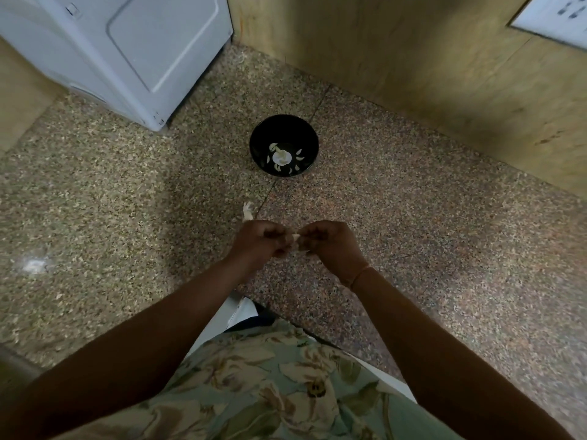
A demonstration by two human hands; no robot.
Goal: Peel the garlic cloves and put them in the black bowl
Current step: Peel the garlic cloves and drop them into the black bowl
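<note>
Just below the middle of the frame, in the single head view, the two hands meet above a speckled stone surface (444, 233). The left hand (257, 239) has its fingers curled in, and the right hand (330, 241) is curled the same way, facing it. Between their fingertips sits a small pale garlic clove (297, 239), and both hands pinch it, one from each side. The clove is mostly hidden by the fingers, so I cannot tell how much skin is on it. A thin band (360, 276) circles the right wrist.

A scrap of papery garlic skin (247, 211) pokes up just above the left hand, at its upper edge. Whether it lies on the surface or is caught in the fingers cannot be told.

Further up, a little above the centre of the frame and well apart from the hands, the black bowl (305, 131) stands upright on the speckled surface. Several peeled cloves (281, 157) lie in the bottom of it, a larger white lump in the middle with smaller pale pieces scattered round it.

A white appliance (127, 52) fills the upper left of the frame, its corner reaching down near the bowl. A wooden panel (413, 58) runs across the upper right, with a white sheet (559, 17) in the far upper right corner. A pale smudge (33, 265) marks the surface at the left edge. A flowered green garment (270, 392) covers the bottom middle between the two forearms.
</note>
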